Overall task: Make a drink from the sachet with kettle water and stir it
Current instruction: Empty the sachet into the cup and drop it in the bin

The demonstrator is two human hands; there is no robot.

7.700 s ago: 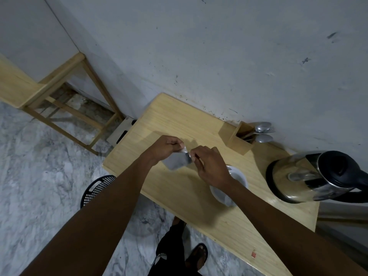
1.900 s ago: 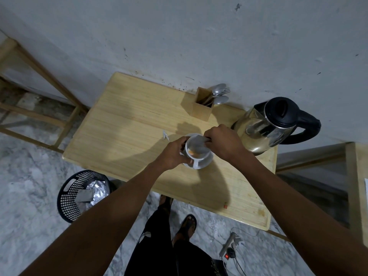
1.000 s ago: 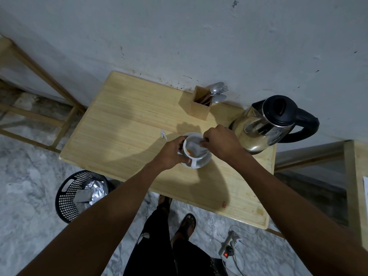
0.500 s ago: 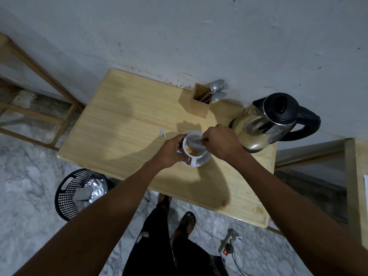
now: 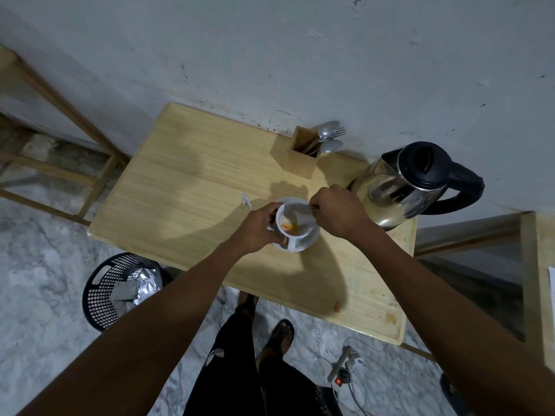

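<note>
Orange powder now lies in the cup (image 5: pixel 292 222); the right hand (image 5: pixel 338 213) still pinches the sachet (image 5: pixel 300 212), left hand (image 5: pixel 258 228) gripping the cup. Kettle (image 5: pixel 402 181) water comes next.

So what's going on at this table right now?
A person stands at a small wooden table, emptying a sachet into a white cup that sits on a saucer. The right hand tips the sachet over the cup; the left hand steadies the cup's side. Orange powder lies inside. The kettle stands untouched beside it, and spoons wait in a wooden holder.
</note>
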